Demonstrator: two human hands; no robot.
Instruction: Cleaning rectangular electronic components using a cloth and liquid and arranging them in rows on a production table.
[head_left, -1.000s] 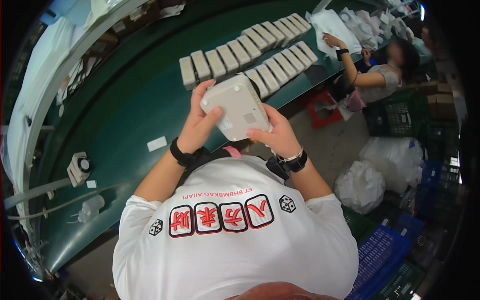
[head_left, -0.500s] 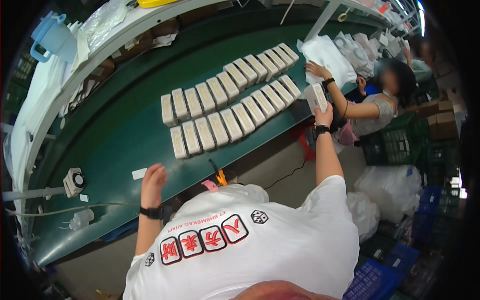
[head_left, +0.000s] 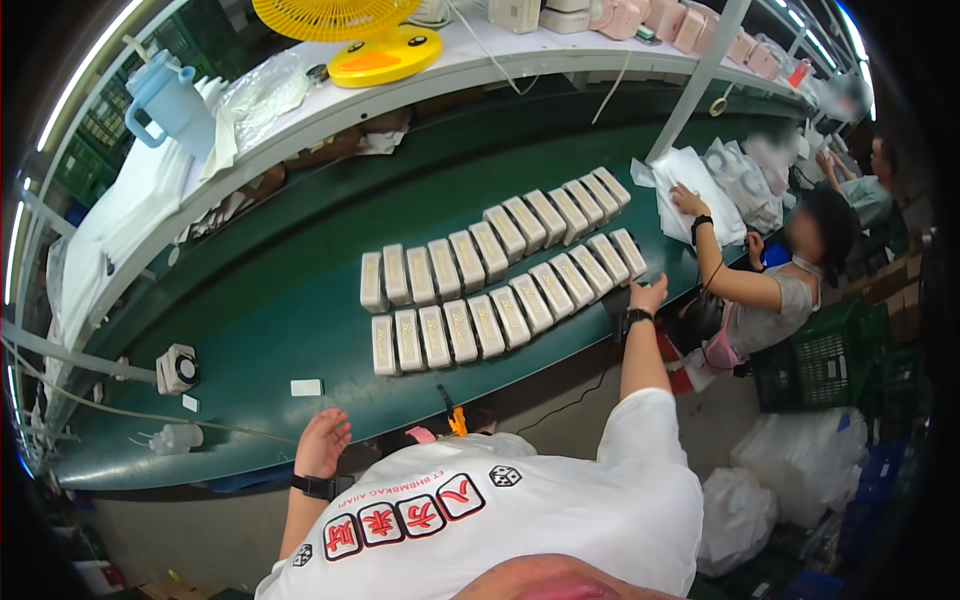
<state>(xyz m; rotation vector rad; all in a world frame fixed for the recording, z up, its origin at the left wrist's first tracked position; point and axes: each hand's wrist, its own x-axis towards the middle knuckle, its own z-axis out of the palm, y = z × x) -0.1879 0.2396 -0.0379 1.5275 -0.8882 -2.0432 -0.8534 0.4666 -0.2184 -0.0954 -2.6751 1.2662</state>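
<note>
Two slanting rows of off-white block-shaped cases with gold print on top, a back row and a front row, stand on the green table. My right hand is beside the case at the right end of the front row. Its fingers point toward that case and look apart, with nothing held. My left hand hovers by the table's near edge, empty, its fingers loosely bent. A small white rectangular piece lies just beyond it.
A co-worker's hand rests on white bags at the right. At left stand a small white device with a round dark face and a clear bottle. An orange clamp is at the near edge. The shelf above holds a yellow fan.
The case my right hand was holding now stands at the right end of the front row, released. My view has shifted, showing more of the shelf. My left hand stays near the table edge.
</note>
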